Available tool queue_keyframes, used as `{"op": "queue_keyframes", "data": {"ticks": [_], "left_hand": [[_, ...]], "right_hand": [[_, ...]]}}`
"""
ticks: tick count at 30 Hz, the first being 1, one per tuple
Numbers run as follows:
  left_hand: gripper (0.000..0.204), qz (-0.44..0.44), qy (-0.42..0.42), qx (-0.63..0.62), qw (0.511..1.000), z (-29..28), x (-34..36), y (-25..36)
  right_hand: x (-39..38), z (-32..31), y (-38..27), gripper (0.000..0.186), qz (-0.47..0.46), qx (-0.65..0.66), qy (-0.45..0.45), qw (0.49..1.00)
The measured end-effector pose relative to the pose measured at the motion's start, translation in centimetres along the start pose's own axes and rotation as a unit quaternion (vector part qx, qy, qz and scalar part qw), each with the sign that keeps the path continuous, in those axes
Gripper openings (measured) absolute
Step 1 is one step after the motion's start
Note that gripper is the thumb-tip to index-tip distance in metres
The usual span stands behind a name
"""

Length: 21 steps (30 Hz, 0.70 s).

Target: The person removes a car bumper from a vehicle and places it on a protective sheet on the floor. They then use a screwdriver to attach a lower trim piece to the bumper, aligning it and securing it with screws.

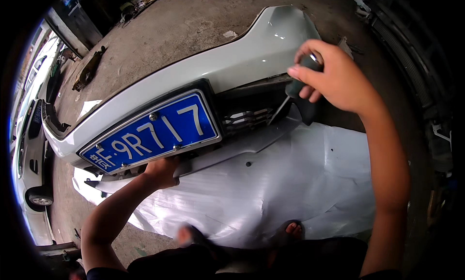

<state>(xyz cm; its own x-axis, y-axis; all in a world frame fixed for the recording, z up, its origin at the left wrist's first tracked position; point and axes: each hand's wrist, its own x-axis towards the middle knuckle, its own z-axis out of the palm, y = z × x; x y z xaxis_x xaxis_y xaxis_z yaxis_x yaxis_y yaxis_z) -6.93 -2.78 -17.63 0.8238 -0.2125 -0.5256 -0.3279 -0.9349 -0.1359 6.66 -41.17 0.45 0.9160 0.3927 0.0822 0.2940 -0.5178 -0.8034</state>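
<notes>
Squarely before me lies the white bumper (227, 67), long axis rising from lower left to upper right; its mesh grille (242, 119) sits down and left of my right hand (334, 76), the nearer one. That hand grasps a screwdriver (293, 88), slanting grilleward, wrist bent. My left hand (163, 172) reaches under the blue plate (150, 132), fingers hidden; I can't tell its grip.

Car repair workshop: loose white bumper (232, 64), screwdriver (293, 89), silvery sheet (290, 178), parked car (33, 168), grimy concrete floor (198, 28).
</notes>
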Motion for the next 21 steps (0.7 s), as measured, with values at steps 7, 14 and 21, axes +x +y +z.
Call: {"op": "queue_keyframes", "data": {"ticks": [7, 14, 21], "left_hand": [[0.062, -0.005, 0.001, 0.017, 1.000, -0.9, 0.4, 0.6], [0.061, 0.010, 0.037, 0.003, 0.999, 0.0, 0.4, -0.2], [0.058, 0.019, 0.070, -0.011, 0.997, 0.8, 1.0, -0.4]], "right_hand": [[-7.3, 1.1, 5.8, 0.020, -0.124, -0.010, 0.046, 0.991], [-6.8, 4.8, 6.6, 0.019, -0.187, 0.119, 0.013, 0.975], [4.4, 7.1, 4.9, 0.012, -0.082, 0.277, 0.015, 0.957]]}}
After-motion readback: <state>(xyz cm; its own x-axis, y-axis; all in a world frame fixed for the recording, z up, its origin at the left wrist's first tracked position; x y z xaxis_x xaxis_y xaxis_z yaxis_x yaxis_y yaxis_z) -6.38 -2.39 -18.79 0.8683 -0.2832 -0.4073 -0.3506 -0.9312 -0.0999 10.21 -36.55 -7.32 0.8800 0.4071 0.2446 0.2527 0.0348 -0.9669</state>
